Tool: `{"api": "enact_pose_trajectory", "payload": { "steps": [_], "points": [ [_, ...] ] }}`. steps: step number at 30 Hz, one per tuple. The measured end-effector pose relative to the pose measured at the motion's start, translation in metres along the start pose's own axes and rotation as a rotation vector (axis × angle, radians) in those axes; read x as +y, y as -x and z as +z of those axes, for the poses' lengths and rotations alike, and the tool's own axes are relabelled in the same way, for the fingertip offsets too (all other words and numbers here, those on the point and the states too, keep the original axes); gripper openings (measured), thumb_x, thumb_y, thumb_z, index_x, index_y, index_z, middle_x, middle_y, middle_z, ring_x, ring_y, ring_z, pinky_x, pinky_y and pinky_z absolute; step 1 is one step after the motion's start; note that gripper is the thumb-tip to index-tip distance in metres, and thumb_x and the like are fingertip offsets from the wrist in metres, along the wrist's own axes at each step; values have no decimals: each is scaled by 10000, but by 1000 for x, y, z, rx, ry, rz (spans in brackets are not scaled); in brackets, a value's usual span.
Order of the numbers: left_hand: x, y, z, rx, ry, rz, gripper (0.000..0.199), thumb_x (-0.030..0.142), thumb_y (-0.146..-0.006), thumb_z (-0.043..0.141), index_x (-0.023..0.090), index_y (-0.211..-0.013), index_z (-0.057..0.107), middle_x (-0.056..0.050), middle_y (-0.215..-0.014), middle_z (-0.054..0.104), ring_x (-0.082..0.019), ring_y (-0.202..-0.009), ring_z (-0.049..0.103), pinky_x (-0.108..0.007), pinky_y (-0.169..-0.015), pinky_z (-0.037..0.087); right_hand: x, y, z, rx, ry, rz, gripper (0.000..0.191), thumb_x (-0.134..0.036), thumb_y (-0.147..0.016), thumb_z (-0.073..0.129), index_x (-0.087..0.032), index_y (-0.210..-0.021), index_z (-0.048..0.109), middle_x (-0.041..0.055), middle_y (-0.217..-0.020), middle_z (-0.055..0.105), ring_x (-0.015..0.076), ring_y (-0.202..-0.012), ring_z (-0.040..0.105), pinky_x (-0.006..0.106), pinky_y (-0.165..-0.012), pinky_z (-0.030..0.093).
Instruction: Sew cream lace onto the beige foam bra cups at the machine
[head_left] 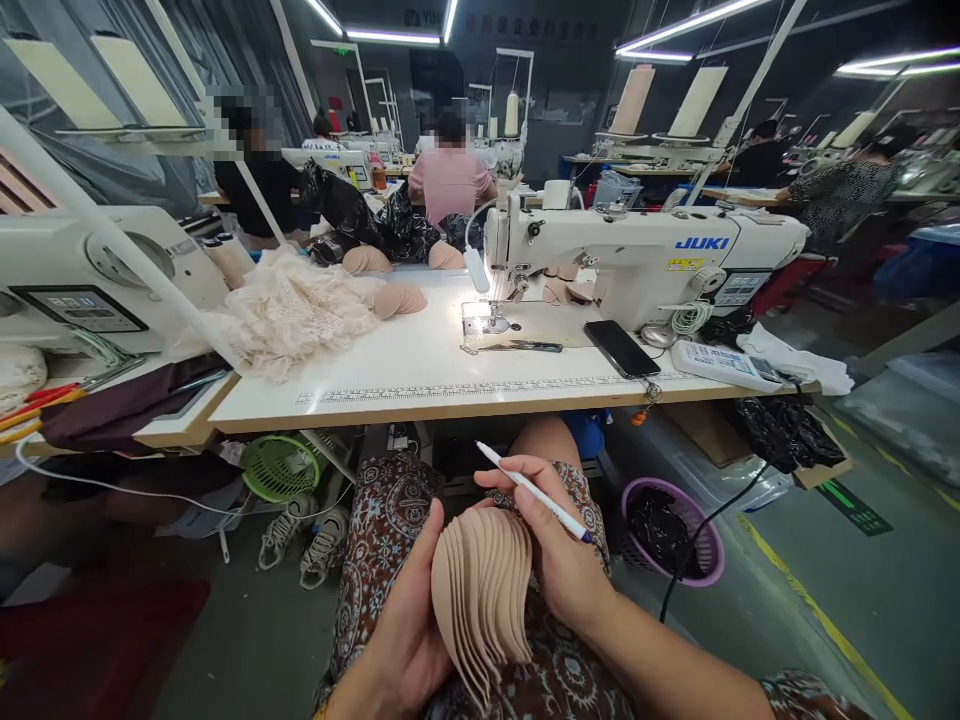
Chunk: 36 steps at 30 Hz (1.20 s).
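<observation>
- Landmark: white JUKI sewing machine (637, 250), on a pale table (420, 362); sides below are as the wearer sees them.
- Nearest, in front of and below the machine, over the lap: stack of beige curved pieces (484, 590), fanned so the edges show in layers.
- Left hand (409, 610) clamped on the stack's left side, thumb along the edge; its other fingers largely hidden.
- Right hand (562, 550) at the stack's right side, thumb and fingers together on a white pen (536, 495). Pen slants, dark end low right. Contact between this hand and the stack: cannot tell.
- Beneath both, patterned cloth (390, 520) over the wearer's legs.
- Floor, left of and below the machine: green basket (259, 482), pair of shoes (326, 545). Below it, nearer the wearer: purple basket (715, 562) with black plastic inside.
- Tabletop, just in front of the machine: printed ruler (405, 391), slim metal tool (525, 347), black phone (621, 349).
- Left of the machine: heap of cream lace (292, 310), a smaller beige pile (401, 300) beside it.
- Beyond the machine, to its left: black plastic bags (345, 205), a person in a pink top (450, 180).
</observation>
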<state>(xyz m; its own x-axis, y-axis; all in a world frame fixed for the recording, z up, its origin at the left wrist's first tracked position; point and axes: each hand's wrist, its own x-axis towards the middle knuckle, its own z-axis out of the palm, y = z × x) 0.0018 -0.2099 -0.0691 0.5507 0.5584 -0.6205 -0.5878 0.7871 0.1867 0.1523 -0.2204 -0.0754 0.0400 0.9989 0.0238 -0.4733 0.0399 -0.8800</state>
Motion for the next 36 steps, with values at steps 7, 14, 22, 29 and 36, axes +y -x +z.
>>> {"api": "enact_pose_trajectory", "payload": {
  "steps": [7,14,22,29,36],
  "points": [
    [-2,-3,0,-39,33,67,563,543,-1040,594,173,-1464,615,-147,-1213,780,-326,-1124,747,-453,-1087,529,-12,11,-3,-117,381,-187,253,-386,-1073,573,-345,-1322,582,45,-1352,681,244,-1223,636,441,-1083,473],
    [-7,-1,-3,-80,-27,178,407,437,-1071,572,99,-1209,752,-149,-1162,786,-310,-1184,717,-432,-1144,502,-12,15,-2,-357,948,-578,592,-210,-941,682,-370,-1471,472,49,-1363,679,308,-1317,576,533,-1142,383],
    [-9,5,-9,-39,-6,91,423,420,-1059,583,120,-1321,726,-147,-1137,801,-336,-1218,709,-477,-1174,478,-5,17,-2,-10,494,-220,261,-415,-1103,509,-365,-1350,577,29,-1372,654,237,-1278,606,381,-1051,487],
    [-7,2,-19,-281,-29,45,477,520,-902,795,142,-1193,809,-150,-1164,800,-388,-1288,661,-529,-1220,418,-2,15,-4,-25,375,-223,295,-487,-1092,537,-353,-1353,558,36,-1397,646,232,-1252,604,365,-1062,486],
    [-4,3,-27,-453,-64,-11,518,580,-937,732,166,-1239,807,-152,-1265,774,-384,-1389,590,-517,-1279,330,-10,20,-10,-173,665,-451,656,-558,-949,750,-356,-1515,489,76,-1424,569,302,-1337,521,433,-1157,410]
  ]
}}
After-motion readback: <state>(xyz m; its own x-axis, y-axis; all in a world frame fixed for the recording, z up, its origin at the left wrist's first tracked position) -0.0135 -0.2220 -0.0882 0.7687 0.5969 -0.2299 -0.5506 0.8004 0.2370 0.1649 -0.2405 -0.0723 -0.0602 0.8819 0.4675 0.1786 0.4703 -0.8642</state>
